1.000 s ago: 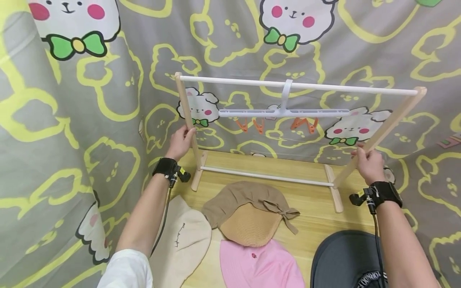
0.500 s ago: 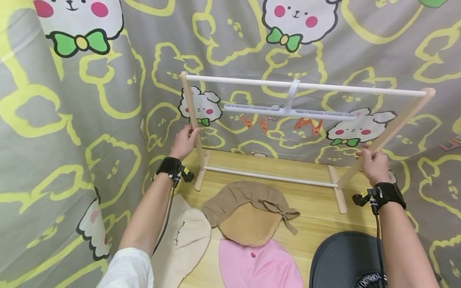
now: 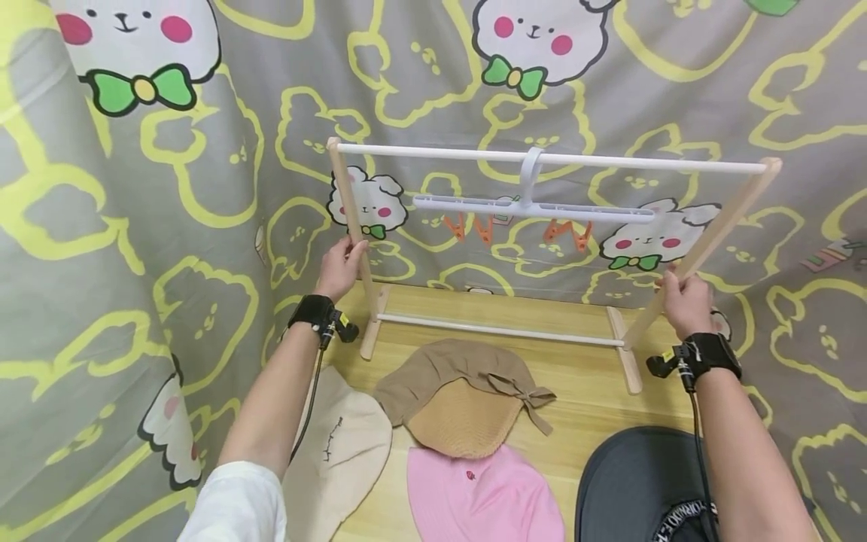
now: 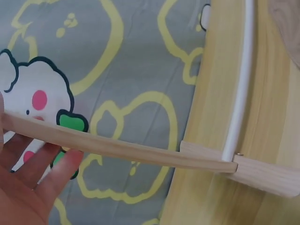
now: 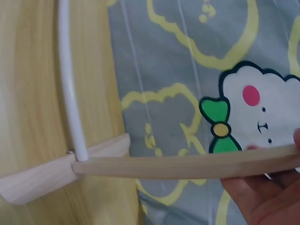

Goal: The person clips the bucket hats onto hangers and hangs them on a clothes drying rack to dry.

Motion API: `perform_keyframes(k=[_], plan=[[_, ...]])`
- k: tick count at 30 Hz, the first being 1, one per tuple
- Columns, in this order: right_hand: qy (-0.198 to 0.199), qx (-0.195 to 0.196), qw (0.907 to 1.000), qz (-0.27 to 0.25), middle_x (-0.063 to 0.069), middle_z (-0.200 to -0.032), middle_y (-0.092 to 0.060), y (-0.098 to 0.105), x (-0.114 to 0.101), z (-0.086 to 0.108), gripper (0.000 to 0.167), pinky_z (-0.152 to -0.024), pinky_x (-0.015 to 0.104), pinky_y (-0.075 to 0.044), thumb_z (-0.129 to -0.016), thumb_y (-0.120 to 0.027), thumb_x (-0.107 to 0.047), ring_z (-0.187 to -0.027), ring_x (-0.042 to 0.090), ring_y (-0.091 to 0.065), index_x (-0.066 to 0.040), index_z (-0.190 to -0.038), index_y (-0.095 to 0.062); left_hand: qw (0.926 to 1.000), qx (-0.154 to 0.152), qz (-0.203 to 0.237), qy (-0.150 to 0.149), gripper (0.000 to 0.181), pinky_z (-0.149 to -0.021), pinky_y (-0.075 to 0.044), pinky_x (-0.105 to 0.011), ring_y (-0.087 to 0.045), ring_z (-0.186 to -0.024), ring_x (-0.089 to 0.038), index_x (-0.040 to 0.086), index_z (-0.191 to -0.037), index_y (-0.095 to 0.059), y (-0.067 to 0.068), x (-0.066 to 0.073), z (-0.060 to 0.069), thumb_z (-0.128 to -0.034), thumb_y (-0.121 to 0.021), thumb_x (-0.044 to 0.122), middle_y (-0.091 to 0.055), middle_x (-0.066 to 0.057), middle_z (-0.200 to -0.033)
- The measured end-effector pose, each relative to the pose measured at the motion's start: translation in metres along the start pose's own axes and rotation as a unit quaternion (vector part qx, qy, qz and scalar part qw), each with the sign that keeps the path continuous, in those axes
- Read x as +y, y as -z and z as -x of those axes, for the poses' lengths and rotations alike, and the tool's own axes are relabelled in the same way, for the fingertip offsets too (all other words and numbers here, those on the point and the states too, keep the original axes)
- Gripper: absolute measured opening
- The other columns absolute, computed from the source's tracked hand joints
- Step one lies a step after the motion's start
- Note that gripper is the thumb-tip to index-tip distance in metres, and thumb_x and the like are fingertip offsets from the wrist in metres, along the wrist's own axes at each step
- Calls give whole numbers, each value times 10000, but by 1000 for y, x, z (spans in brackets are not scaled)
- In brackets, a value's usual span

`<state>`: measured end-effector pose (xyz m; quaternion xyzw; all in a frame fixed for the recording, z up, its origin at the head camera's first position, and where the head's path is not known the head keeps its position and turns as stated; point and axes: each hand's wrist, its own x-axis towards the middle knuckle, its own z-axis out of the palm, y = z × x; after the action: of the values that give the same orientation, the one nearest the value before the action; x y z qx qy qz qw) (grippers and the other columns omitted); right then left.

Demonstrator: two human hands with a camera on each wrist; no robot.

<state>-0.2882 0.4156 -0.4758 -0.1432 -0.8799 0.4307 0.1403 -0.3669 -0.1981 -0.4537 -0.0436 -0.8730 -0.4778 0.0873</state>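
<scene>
A small garment rack (image 3: 549,159) with wooden posts and white rods stands on the wooden surface. My left hand (image 3: 341,269) holds its left post at mid height; the left wrist view shows that hand's fingers (image 4: 63,171) behind the post (image 4: 112,145). My right hand (image 3: 685,301) grips the right post likewise, its fingers (image 5: 255,192) under the post (image 5: 187,167) in the right wrist view. From the top rod hangs a white hanger (image 3: 531,209) bearing several orange clips (image 3: 484,229).
Before the rack lie a brown bow-tied hat (image 3: 467,361), a cream hat (image 3: 348,444), a pink cap (image 3: 481,497) and a dark grey hat (image 3: 630,467). A patterned curtain (image 3: 433,68) closes off the back and sides. Wrist cables run along both forearms.
The rack shifts slightly right in the head view, then back left, with both hands staying on its posts. The view itself also shifts a little. The hats keep their places.
</scene>
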Motion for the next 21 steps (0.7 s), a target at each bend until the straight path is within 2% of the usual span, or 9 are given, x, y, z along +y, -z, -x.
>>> perform_keyframes(k=[1,3,6,8,10,12,15,18,21], plan=[[17,20,10000,43,345,-1342,-565,1,-1,1,600,-673,273,-495,-1107,-304,-358,-995,277,-602,122,-1403,-511,9999,-102,58,33,460,-977,-531,-563,-605,-1226,-399,54,-1328,-578,0,2,2,-1121,-444,442,-612,-220,-1363],[-11,76,9999,76,383,-1296,-540,1,-4,4,620,-779,418,-539,-1100,-324,-365,-1016,364,-585,94,-1515,-366,9991,-286,296,135,572,-1041,-475,-617,-573,-1273,-423,65,-1441,-488,-3,6,8,-1100,-442,522,-566,-245,-1418],[-128,412,9990,-85,385,-1385,-459,-5,-11,15,709,-1044,614,-429,-1081,-408,-374,-1232,522,-488,7,-1620,-148,9973,-390,520,345,866,-1179,-299,-667,-458,-1421,-446,119,-1652,-184,-18,16,29,-1033,-481,648,-313,-246,-1653],[-74,818,9964,-227,348,-1578,-316,-11,-17,24,837,-1223,581,-264,-1060,-490,-384,-1458,479,-341,-45,-1662,-18,9968,-367,567,422,1051,-1227,-161,-662,-276,-1544,-427,163,-1684,47,-33,23,50,-984,-532,692,-42,-187,-1743],[180,1342,9902,-351,257,-1693,-158,-20,-26,34,915,-1283,496,-112,-1032,-571,-373,-1570,372,-172,-64,-1673,6,9985,-303,241,385,1146,-1239,-63,-640,-79,-1600,-395,173,-1655,183,-50,31,73,-962,-558,706,186,-106,-1732],[550,1790,9814,-414,153,-1744,-11,-30,-38,42,982,-1278,421,18,-1006,-634,-360,-1606,254,-18,-90,-1680,27,9992,-335,-166,164,1152,-1238,-38,-636,71,-1602,-370,134,-1650,176,-66,38,97,-969,-584,668,253,-76,-1713],[965,2141,9702,-598,69,-1750,20,-42,-61,51,1004,-1258,377,54,-981,-688,-370,-1601,163,18,-130,-1687,-16,9963,-457,-669,-272,1101,-1238,-45,-641,70,-1601,-377,58,-1662,71,-91,48,130,-986,-625,579,213,-99,-1719],[1070,1876,9706,-1067,80,-1720,-132,-49,-85,56,949,-1269,369,-76,-993,-679,-388,-1573,186,-155,-136,-1686,-82,9909,-728,-900,-687,1050,-1240,-25,-636,53,-1603,-368,1,-1658,-45,-117,55,159,-985,-660,521,150,-149,-1726],[928,1115,9717,-1863,143,-1585,-400,-53,-106,54,714,-1192,342,-312,-1060,-579,-385,-1438,228,-414,-111,-1640,-266,9800,-1161,-1223,-1056,1002,-1248,-32,-620,13,-1611,-350,-33,-1639,-154,-138,60,184,-979,-668,519,33,-199,-1728]])
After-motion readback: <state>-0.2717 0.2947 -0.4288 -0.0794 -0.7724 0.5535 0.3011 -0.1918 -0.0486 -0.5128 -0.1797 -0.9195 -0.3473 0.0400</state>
